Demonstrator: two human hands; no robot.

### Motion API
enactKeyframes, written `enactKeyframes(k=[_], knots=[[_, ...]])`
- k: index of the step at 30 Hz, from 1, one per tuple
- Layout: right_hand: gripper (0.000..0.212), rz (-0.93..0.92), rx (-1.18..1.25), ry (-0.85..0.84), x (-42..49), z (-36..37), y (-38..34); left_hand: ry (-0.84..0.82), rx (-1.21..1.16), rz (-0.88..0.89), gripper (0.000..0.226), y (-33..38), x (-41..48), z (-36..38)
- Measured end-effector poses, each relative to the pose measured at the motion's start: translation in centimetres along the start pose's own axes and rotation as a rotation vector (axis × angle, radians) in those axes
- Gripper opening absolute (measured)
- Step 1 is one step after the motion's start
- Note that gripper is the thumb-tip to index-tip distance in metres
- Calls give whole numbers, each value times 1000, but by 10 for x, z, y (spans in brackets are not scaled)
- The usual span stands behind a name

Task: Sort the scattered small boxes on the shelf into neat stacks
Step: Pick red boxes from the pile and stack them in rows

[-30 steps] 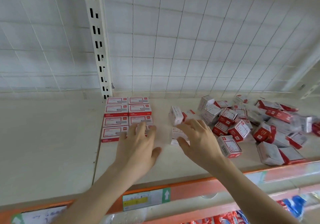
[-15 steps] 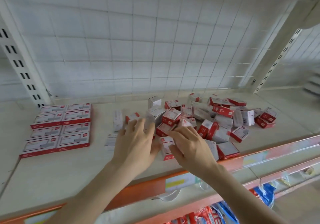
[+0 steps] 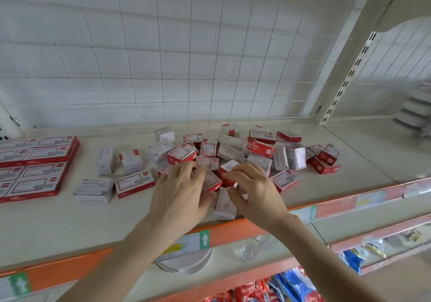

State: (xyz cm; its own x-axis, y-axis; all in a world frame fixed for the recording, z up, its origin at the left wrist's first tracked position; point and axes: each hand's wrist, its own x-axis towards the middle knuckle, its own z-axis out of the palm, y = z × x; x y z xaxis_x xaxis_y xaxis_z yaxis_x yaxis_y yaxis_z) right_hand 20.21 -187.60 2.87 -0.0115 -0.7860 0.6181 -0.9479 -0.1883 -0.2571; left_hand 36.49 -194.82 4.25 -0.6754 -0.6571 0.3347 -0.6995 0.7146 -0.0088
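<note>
Left hand (image 3: pixel 184 192) spread on the pile (image 3: pixel 256 152); right hand (image 3: pixel 255 192) pinches 1 red-and-white box (image 3: pixel 231 182). Lift clear, square it onto left stacks (image 3: pixel 35 161).

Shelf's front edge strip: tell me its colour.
Orange. The strip carries a white, yellow and green label. The head view shows it best.

Your left grip (image 3: pixel 179 192) and right grip (image 3: pixel 254 189) cover the small boxes (image 3: pixel 211 180) beneath them, so you cannot tell whether either one holds a box. A white box (image 3: pixel 225 206) between them shows only in part. The neat stacks (image 3: pixel 39 161) are cut off at the left edge. Print on the boxes is too blurred to read. Packets (image 3: pixel 286 285) low down run off the bottom edge.
</note>
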Motion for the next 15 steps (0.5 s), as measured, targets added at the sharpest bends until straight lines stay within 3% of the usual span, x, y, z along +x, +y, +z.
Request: enactKeyframes(k=[10, 15], knots=[[31, 105, -45, -19, -21, -29, 62, 26, -50, 12, 47, 52, 35, 11], [30, 112, 126, -121, -27, -31, 72, -52, 8, -50, 54, 66, 43, 19]])
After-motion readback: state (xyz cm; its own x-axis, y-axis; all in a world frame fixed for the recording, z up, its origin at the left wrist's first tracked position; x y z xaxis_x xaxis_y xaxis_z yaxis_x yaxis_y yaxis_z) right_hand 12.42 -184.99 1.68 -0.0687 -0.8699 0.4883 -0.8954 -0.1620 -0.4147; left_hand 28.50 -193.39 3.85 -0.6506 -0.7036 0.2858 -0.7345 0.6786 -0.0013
